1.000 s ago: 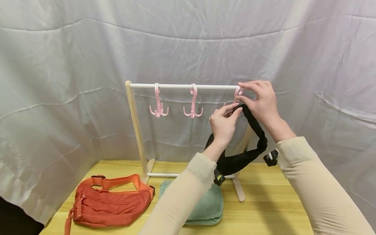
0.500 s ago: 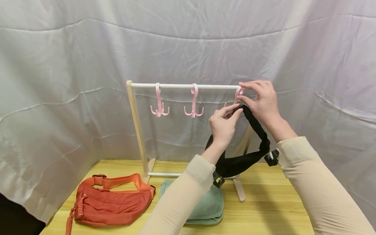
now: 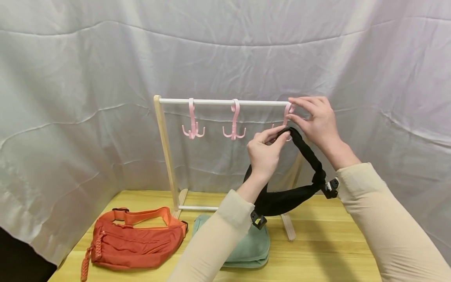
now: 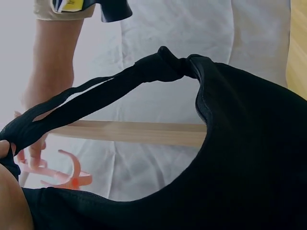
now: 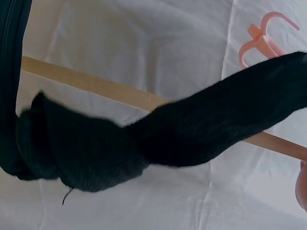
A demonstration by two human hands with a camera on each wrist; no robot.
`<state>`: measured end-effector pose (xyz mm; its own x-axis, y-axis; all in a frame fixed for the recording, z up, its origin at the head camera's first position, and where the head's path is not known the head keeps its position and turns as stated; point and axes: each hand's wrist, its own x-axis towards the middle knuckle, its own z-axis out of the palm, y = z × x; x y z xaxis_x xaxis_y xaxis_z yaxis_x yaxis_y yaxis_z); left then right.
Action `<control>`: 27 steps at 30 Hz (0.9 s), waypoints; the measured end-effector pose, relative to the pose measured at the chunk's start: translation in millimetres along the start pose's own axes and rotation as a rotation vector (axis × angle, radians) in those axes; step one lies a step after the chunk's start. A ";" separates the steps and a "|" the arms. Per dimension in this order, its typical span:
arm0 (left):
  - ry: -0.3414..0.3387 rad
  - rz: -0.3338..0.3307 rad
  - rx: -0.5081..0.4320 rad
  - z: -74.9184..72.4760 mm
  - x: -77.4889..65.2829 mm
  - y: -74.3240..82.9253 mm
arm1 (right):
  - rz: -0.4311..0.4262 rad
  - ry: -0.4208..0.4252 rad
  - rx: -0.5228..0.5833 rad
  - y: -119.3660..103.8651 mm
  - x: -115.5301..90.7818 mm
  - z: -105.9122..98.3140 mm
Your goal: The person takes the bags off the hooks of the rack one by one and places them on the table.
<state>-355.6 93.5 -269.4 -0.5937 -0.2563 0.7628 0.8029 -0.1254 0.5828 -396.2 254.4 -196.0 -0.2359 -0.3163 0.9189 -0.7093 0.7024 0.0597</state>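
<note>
My left hand pinches the strap of a black fabric bag between thumb and fingers, just below the rightmost pink hook. From that grip the bag hangs in a wide loop, its strap knotted on the right. My right hand holds the same hook's stem at the right end of the white rail. Most of its prongs are hidden behind my left fingers. In the left wrist view, prongs of a pink hook show beside the strap. The right wrist view has the strap crossing in front of the prongs.
Two more pink hooks hang on the rail of the wooden rack. On the table lie an orange-red waist bag at left and a folded green bag, partly behind my left forearm. Grey cloth surrounds the table.
My left hand has drawn slightly left with the strap, away from the hook, uncovering a bit of a prong. My right hand stays at the hook. The whole view has shifted slightly.
</note>
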 end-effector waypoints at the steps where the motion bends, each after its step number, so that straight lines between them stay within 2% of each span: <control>1: -0.004 0.000 -0.005 -1.6 -0.2 1.3 | -0.008 -0.002 -0.004 0.2 -0.1 0.2; 10: -0.021 0.001 -0.038 -13.2 -2.2 14.0 | -0.039 -0.031 -0.045 0.5 -2.7 -1.1; 18: -0.016 -0.018 -0.081 -22.3 -5.1 24.9 | -0.005 -0.083 -0.091 3.3 -5.8 -3.5; 27: -0.022 -0.056 -0.120 -31.0 -7.0 28.9 | 0.022 -0.109 -0.072 6.0 -12.2 -10.7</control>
<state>-326.6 62.0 -266.7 -0.6377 -0.2247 0.7368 0.7683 -0.2534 0.5878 -390.5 269.3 -202.7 -0.3246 -0.3647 0.8727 -0.6542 0.7529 0.0713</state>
